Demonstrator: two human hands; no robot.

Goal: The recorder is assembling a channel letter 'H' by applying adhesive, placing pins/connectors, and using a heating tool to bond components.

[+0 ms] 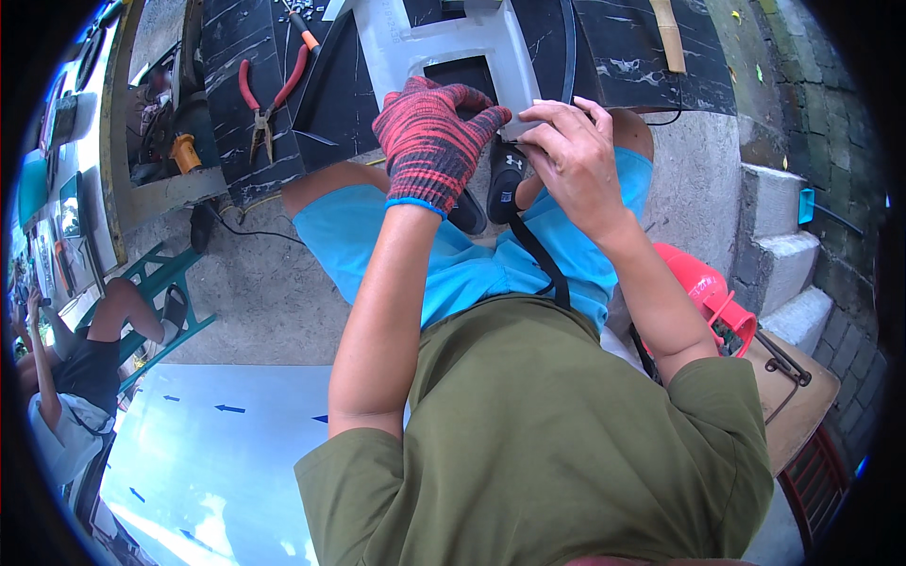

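Observation:
A pale grey flat panel [434,47] with a rectangular cut-out lies on the black marbled table in front of me. My left hand [434,141], in a red and black knitted glove with a blue cuff, is closed over the panel's near edge beside the cut-out. My right hand [576,156] is bare. Its fingers are bent in a pinch at the panel's near right corner, and what lies between the fingertips is hidden. Left of the panel are red-handled pliers [269,111] and an orange and black handled tool [304,30].
The black table [661,85] carries a wooden strip [668,38] and a dark band [568,47]. A red gas cylinder [694,278] stands at my right, near concrete steps [788,255]. Behind me on the left are a white sheet with arrows [236,453] and a seated person [85,368].

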